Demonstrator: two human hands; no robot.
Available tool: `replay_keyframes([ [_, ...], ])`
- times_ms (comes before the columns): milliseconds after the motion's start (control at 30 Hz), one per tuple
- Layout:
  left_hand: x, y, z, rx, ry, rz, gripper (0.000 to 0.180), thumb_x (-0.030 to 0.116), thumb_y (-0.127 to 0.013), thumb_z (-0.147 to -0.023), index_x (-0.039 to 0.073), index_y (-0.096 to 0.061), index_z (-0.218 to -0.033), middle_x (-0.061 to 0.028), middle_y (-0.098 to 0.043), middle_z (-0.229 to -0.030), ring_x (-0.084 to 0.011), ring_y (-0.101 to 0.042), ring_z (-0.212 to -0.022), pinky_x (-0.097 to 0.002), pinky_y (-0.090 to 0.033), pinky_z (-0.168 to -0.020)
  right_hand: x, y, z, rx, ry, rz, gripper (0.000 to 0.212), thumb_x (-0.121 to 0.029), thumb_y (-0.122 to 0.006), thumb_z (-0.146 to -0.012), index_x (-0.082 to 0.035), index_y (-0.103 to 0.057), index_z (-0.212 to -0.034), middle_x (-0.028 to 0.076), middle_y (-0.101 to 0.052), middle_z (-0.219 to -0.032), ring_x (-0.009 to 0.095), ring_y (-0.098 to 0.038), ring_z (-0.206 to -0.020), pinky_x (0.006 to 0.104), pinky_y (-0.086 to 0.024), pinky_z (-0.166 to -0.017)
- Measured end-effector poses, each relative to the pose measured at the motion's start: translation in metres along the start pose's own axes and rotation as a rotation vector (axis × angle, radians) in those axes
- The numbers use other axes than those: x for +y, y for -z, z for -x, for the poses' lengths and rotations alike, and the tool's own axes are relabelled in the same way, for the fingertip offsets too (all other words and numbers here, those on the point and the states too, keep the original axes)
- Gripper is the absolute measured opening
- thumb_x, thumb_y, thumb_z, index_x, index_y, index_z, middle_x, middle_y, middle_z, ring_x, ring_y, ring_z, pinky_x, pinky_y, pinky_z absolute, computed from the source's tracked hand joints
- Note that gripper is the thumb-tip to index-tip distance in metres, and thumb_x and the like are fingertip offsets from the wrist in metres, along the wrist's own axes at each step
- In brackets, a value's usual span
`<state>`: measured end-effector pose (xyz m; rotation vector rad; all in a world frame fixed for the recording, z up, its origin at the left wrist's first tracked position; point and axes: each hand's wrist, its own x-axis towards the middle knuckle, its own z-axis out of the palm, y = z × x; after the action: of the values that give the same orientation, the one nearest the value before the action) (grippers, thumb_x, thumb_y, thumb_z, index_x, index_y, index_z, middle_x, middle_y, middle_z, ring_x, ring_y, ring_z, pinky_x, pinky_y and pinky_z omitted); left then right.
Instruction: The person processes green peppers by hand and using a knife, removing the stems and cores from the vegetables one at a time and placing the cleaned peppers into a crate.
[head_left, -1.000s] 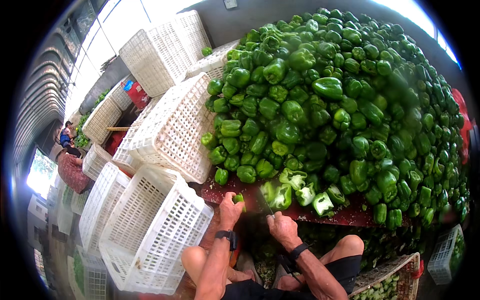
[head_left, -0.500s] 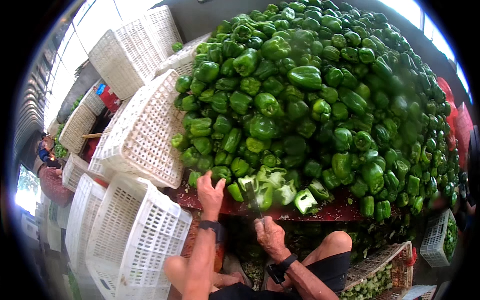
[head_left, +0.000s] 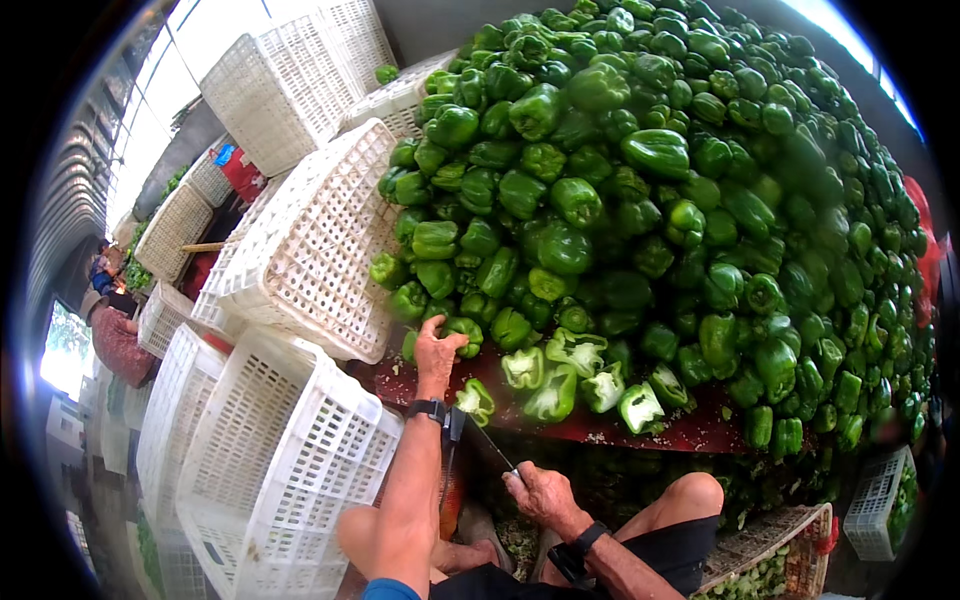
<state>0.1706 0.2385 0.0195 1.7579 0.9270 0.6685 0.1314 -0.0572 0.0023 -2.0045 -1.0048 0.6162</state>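
My left hand (head_left: 436,360) reaches to the near left edge of the heap, its thumb and fingers around a green bell pepper (head_left: 465,336). My right hand (head_left: 544,494) grips the handle of a knife (head_left: 490,445), whose blade slants up and left towards my left wrist. By the end of the blade lies a cut bell pepper piece (head_left: 475,401), its pale inside showing. Several more cut bell peppers (head_left: 551,393) rest along the red table edge (head_left: 700,428), to the right of that piece.
A large heap of whole green bell peppers (head_left: 660,155) rises in front. White plastic crates (head_left: 290,470) stand at my left, one (head_left: 318,250) against the heap. A crate with pale green trimmings (head_left: 765,560) is at lower right. Another person (head_left: 120,330) sits far left.
My left hand has closed in on a pepper at the heap's edge. The knife has dropped left and lower, away from the cut peppers. The whole view has shifted slightly.
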Motion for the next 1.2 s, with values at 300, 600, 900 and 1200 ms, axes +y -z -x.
replay_keyframes([
  [300,-0.014,0.041,0.079,-0.029,0.025,0.559,0.056,0.001,-0.069,-0.073,-0.005,-0.053,-0.127,-0.0135,-0.062,-0.116,-0.0211,-0.061,-0.103,-0.0325,-0.051,-0.092,0.013,0.031,-0.026,0.513,0.164,0.078,0.025,-0.017,-0.065,-0.092,-0.005,-0.048,-0.078,0.018,-0.051,-0.054,0.04,-0.054,-0.05,0.0463,-0.04,-0.046],
  [600,-0.017,0.019,0.131,-0.052,-0.239,-0.068,0.06,0.013,-0.084,-0.071,-0.001,-0.059,-0.124,-0.0146,-0.064,-0.121,-0.025,-0.061,-0.112,-0.0345,-0.047,-0.099,-0.016,0.031,-0.003,0.4,0.121,-0.346,0.023,-0.014,-0.062,-0.095,-0.003,-0.048,-0.08,0.019,-0.053,-0.059,0.038,-0.054,-0.052,0.0437,-0.04,-0.048],
  [900,0.001,0.024,0.131,-0.038,-0.285,-0.212,0.056,0.015,-0.085,-0.069,-0.001,-0.063,-0.118,-0.0173,-0.067,-0.114,-0.0268,-0.064,-0.107,-0.0353,-0.049,-0.096,-0.034,0.049,-0.026,0.361,0.363,-0.017,0.022,-0.014,-0.062,-0.094,-0.002,-0.048,-0.082,0.021,-0.055,-0.064,0.041,-0.057,-0.057,0.046,-0.042,-0.049],
  [1200,-0.006,0.026,0.128,-0.051,-0.284,-0.166,0.051,0.014,-0.082,-0.069,-0.002,-0.062,-0.113,-0.021,-0.067,-0.109,-0.0334,-0.065,-0.102,-0.0389,-0.052,-0.09,-0.017,0.018,-0.06,0.271,0.483,0.372,0.017,-0.015,-0.058,-0.094,-0.001,-0.056,-0.085,0.02,-0.052,-0.058,0.04,-0.058,-0.057,0.0459,-0.045,-0.05],
])
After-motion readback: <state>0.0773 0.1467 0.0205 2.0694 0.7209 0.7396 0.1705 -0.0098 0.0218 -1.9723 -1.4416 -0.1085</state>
